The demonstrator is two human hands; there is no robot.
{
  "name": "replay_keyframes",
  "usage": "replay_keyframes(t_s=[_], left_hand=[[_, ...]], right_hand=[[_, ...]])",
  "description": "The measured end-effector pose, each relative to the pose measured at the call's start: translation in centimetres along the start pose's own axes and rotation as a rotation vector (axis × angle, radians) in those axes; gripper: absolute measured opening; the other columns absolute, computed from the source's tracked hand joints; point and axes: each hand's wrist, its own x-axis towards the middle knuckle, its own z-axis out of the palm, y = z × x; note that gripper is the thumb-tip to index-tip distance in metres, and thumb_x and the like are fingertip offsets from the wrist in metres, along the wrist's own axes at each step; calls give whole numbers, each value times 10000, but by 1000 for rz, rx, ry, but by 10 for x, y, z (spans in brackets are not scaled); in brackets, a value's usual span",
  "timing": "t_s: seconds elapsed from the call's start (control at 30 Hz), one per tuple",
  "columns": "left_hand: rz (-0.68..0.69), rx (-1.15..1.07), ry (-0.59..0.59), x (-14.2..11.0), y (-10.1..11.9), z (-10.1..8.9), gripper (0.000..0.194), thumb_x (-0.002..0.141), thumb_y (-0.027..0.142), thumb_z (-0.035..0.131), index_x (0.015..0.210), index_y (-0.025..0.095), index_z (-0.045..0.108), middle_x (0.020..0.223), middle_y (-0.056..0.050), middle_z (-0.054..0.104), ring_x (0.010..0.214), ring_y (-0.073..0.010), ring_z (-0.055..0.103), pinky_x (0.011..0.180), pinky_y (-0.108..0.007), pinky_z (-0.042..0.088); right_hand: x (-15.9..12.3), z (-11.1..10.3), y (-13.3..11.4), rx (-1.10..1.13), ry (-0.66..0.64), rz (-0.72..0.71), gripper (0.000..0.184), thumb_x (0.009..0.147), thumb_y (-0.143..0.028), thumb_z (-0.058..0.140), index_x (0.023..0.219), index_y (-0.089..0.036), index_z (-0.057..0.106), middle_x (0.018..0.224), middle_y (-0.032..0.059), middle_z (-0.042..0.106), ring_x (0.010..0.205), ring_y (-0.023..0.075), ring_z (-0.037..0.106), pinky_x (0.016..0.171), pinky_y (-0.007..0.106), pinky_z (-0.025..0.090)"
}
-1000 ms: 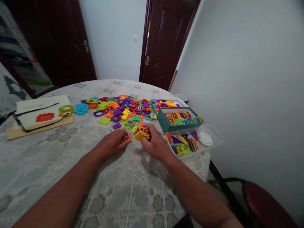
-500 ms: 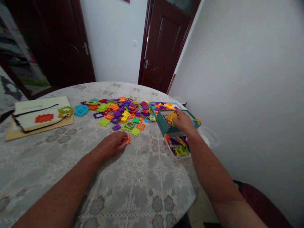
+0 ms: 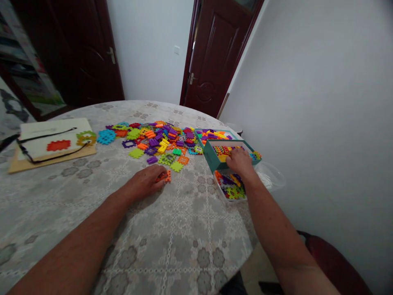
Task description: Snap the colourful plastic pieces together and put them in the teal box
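Hands: two, well apart. Left hand (image 3: 149, 180), resting on the tabletop (image 3: 178, 229), fingers closed around an orange piece (image 3: 168, 176). Right hand (image 3: 241, 162), inside the teal box (image 3: 211, 158) near the tabletop's right edge, fingers at a yellow piece (image 3: 222, 158); whether they grip it cannot be told. Step, as judged: setting the yellow piece among the box's rows. Next move, as judged: calls for seating it, fingers freed without upsetting its neighbours. Surface: grey-and-white floral covering, curved far edge; loose pile (image 3: 158, 141) toward that edge; clear tray (image 3: 226, 198) at the right edge; wooden board (image 3: 18, 166) at left. Room: pale walls, two dark-red doors (image 3: 208, 53), reddish chair (image 3: 334, 260) at right.
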Motion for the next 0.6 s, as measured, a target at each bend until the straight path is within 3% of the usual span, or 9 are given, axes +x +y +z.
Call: replay_keyframes(t_s=[0.13,0.27,0.37,0.47,0.53,0.6], left_hand=[[-2,-20,10,0,1,-1,263,944,435,533,1063,237,657,1026,-74,684,907,-257,627,800,-355,453],[-7,-102,31,2,5,-3,271,940,462,564,1067,244,663,1002,-63,685,882,-242,615,800,-353,453],[-6,-286,-7,2,14,-6,263,948,460,588,1075,241,659,946,-35,674,851,-215,607,778,-332,462],[15,-540,-151,-1,30,-9,251,953,469,631,1025,230,645,909,-10,661,823,-185,604,751,-304,472],[41,-675,-251,-2,42,-9,272,948,484,661,997,219,629,919,-7,661,825,-173,605,753,-295,484],[58,-748,-324,-3,51,-7,293,940,492,684,966,209,612,916,-6,660,820,-164,598,749,-286,488]], right_hand=[[-6,4,3,102,93,9,520,966,-284,536,1447,-118,642,1438,209,652,1342,356,577,1177,513,424],[-24,-8,-1,253,264,-62,413,971,-239,479,1285,-107,712,1332,199,706,1319,331,594,1211,504,394],[-58,-26,-21,469,389,-176,335,992,-255,493,1232,-176,713,1266,164,720,1244,314,636,1160,513,458],[-106,-38,-58,699,245,-436,360,1005,-237,548,1348,-251,658,1321,114,701,1198,263,670,1078,461,540],[-134,-38,-84,774,126,-592,407,1013,-221,576,1413,-281,620,1393,102,676,1282,257,637,1110,462,526],[-153,-31,-104,798,48,-701,359,1029,-209,585,1376,-286,639,1307,85,715,1237,244,653,1100,452,525]])
